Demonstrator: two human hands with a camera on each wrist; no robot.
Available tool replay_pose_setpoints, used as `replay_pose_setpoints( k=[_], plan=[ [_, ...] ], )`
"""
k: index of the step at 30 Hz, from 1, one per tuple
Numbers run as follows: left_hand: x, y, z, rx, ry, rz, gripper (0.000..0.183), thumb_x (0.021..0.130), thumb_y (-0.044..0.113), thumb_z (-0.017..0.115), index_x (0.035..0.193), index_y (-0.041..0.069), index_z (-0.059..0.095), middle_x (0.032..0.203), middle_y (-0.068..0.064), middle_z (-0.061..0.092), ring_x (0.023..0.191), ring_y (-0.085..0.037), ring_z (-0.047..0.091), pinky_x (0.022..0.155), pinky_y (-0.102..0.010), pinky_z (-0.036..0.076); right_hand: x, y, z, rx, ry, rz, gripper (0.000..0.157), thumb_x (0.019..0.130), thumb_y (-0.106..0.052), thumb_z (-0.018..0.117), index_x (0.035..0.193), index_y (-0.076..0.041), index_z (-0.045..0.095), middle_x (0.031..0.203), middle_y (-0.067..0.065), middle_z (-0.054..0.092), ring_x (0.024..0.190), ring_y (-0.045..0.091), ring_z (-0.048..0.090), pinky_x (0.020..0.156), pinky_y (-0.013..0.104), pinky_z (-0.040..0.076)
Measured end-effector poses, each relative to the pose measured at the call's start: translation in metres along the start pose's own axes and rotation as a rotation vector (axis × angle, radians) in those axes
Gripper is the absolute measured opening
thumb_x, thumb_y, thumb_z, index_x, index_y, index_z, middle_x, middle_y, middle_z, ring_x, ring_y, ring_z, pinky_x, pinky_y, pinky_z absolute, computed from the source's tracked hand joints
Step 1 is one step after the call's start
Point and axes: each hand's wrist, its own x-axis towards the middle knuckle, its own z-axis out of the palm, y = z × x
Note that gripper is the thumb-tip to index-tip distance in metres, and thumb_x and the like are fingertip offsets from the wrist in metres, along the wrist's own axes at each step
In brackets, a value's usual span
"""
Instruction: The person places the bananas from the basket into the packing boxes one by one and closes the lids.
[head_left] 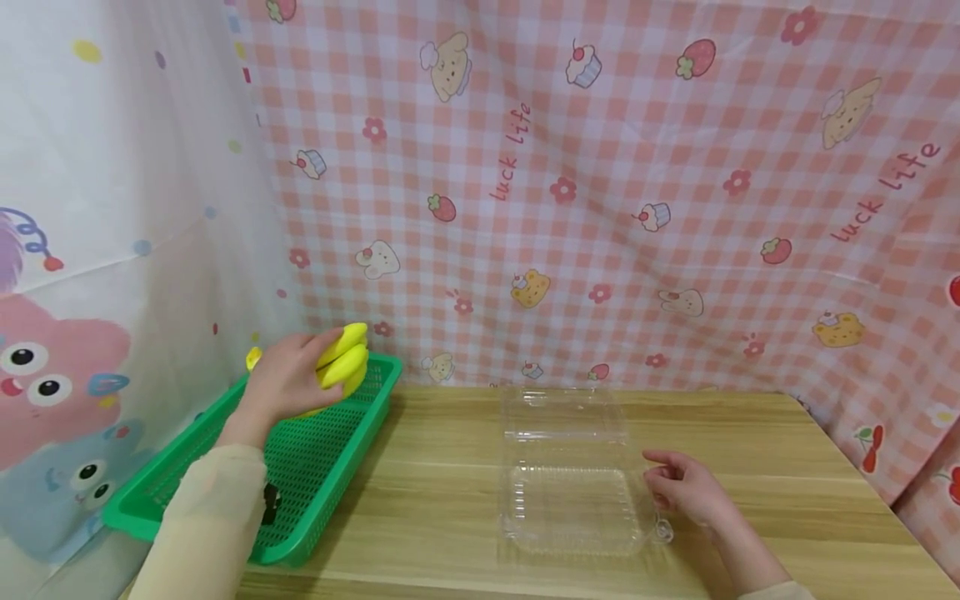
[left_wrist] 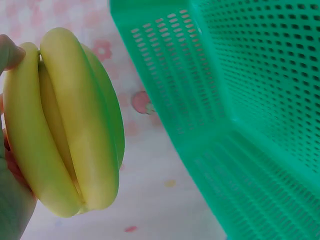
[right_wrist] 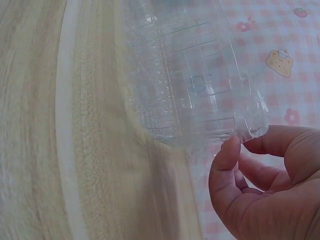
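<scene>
My left hand (head_left: 288, 379) grips a bunch of yellow bananas (head_left: 347, 367) above the far end of a green plastic basket (head_left: 341, 483). In the left wrist view, the bunch (left_wrist: 85, 125) fills the left side, with the thumb (left_wrist: 11, 52) at its upper end. A clear plastic clamshell box (head_left: 573, 517) lies on the table with its lid (head_left: 562, 412) folded back, away from me. At the box's right side is my right hand (head_left: 686, 487). The right wrist view shows its thumb and finger pinching the rim of the clear box (right_wrist: 200, 85).
Inside the basket, a small black item (head_left: 270, 504) shows partly behind the left sleeve (head_left: 206, 517). The wood-grain table (head_left: 442, 492) extends between basket and box. A pink checked cloth (head_left: 637, 250) hangs behind, and a white patterned curtain (head_left: 150, 167) on the left.
</scene>
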Motion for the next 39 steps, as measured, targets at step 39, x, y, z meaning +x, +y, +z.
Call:
replay_pose_setpoints(
  k=[39],
  plan=[
    [0.02,0.137,0.025,-0.176,0.165,0.447,0.073,0.067,0.035,0.075,0.133,0.009,0.061,0.113,-0.008,0.064,0.092,-0.023,0.059,0.07,-0.036,0.052,0.002,0.003,0.001,-0.002,0.013,0.005,0.05,0.097,0.004,0.053,0.138,0.023,0.031,0.088,0.004,0.054,0.07,0.012,0.051,0.062,0.023,0.051]
  ],
)
